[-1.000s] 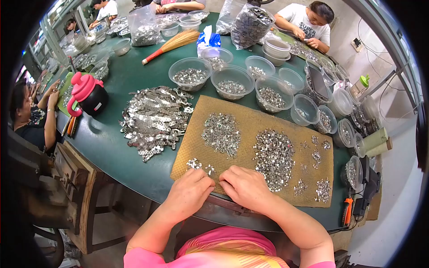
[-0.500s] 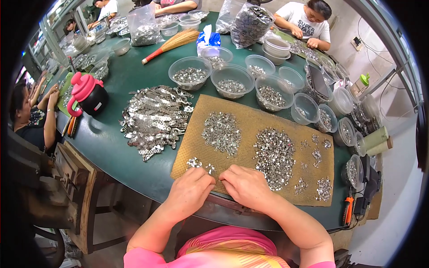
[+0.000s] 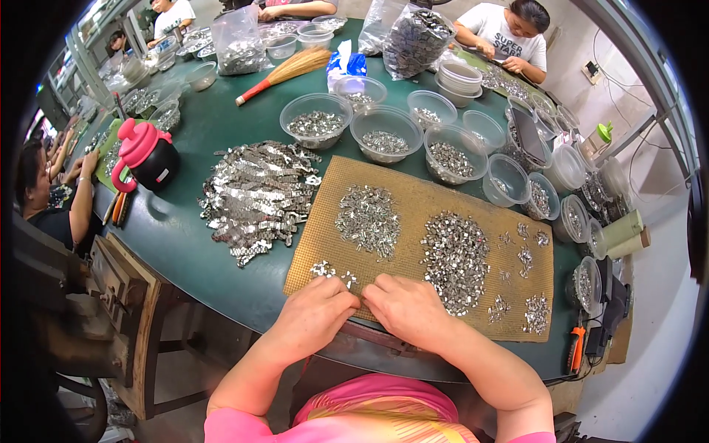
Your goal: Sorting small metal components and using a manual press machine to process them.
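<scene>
"Two small shifts in your hands since the earlier frame, or am I imagining it?"

"One, mainly: your left hand (image 3: 317, 310) and your right hand (image 3: 405, 306) have drawn a touch closer, so the slim gap between your fingertips has nearly gone. Your forearms lie much as they did."

"And across the table?"

"At your far left, the person in the dark top (image 3: 52, 220) has lowered their hands somewhat. Facing you at the right, the person in the white top (image 3: 509, 46) has moved theirs slightly. Your brown mat (image 3: 410, 240) and what lies on it look unchanged."

"How far open are your hands?"

"Not wide: the fingers of both curl inward, thumb sides facing each other, over the mat's near edge. The backs of your hands hide what is between the fingertips, so I cannot tell whether you are gripping a piece."

"Where are your metal pieces?"

"A small cluster (image 3: 323, 269) sits just beyond your left hand. Farther up the mat is a heap of slim pieces (image 3: 367, 221), and beyond your right hand, a heap of blocky pieces (image 3: 456, 258). Smaller groups (image 3: 535, 315) lie along the right side. Off the mat to your left, linked metal strips (image 3: 255, 199) are spread on the green table (image 3: 214, 280)."
</scene>
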Demonstrator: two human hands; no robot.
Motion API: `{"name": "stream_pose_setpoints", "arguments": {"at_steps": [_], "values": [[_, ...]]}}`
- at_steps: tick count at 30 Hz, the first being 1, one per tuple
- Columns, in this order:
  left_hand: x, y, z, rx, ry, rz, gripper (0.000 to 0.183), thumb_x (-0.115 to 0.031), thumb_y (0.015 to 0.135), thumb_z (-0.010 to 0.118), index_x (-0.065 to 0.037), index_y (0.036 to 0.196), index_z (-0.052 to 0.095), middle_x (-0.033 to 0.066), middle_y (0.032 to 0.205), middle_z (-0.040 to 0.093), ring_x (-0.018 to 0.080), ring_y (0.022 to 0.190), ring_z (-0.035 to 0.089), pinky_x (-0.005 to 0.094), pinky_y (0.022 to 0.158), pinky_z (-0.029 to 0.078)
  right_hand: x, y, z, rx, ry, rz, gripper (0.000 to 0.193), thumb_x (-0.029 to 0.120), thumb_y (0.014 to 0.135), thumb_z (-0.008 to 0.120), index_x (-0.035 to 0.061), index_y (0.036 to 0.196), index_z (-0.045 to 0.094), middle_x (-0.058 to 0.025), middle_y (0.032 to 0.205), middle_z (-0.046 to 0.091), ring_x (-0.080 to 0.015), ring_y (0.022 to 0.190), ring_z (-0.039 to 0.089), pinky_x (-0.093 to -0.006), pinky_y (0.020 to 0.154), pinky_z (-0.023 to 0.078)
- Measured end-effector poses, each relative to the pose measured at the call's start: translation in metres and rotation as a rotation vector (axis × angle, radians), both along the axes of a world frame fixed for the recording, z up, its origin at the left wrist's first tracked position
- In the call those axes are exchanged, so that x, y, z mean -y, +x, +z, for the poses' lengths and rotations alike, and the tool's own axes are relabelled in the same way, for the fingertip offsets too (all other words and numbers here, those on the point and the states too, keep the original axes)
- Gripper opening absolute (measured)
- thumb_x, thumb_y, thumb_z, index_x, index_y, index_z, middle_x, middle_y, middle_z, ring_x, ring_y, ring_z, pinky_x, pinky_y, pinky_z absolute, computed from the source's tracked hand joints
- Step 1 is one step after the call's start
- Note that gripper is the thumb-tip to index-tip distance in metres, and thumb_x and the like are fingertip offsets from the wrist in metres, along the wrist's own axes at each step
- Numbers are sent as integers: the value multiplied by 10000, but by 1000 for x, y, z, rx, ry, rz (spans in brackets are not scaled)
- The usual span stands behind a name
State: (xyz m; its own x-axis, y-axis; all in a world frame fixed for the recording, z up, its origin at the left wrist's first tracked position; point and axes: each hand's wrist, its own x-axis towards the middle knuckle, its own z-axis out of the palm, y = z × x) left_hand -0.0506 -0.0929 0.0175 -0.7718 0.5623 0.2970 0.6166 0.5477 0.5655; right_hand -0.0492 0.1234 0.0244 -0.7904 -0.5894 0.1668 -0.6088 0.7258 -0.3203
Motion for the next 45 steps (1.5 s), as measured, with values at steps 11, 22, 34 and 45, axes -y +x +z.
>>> {"name": "stream_pose_setpoints", "arguments": {"at_steps": [11,22,34,45], "values": [[-10,5,-1,-92,-79,53,75,-106,865,711,-79,902,651,64,862,568,269,832,605,396,705,519,-15,2,-1,91,-132,-43,128,141,910,698,124,1037,699,-70,909,644,-288,810,697,-401,681,570],[-10,6,-6,-113,-10,96,88,-92,856,719,-84,919,657,59,859,568,271,823,599,389,698,519,-14,0,-5,31,-204,15,109,133,889,707,116,996,700,-64,888,632,-269,820,687,-386,686,565],[-18,10,-6,-132,-22,148,78,-78,862,715,-96,917,662,59,840,572,274,807,605,388,700,512,-1,10,-4,-60,-56,-36,88,134,893,681,68,919,628,-83,847,593,-284,782,659,-404,678,542],[-28,11,6,-89,29,125,88,-38,874,709,-72,933,653,95,865,583,317,823,596,423,706,490,-84,56,21,-8,-168,-206,125,59,891,693,70,972,598,-94,909,644,-312,824,658,-405,734,525]]}}
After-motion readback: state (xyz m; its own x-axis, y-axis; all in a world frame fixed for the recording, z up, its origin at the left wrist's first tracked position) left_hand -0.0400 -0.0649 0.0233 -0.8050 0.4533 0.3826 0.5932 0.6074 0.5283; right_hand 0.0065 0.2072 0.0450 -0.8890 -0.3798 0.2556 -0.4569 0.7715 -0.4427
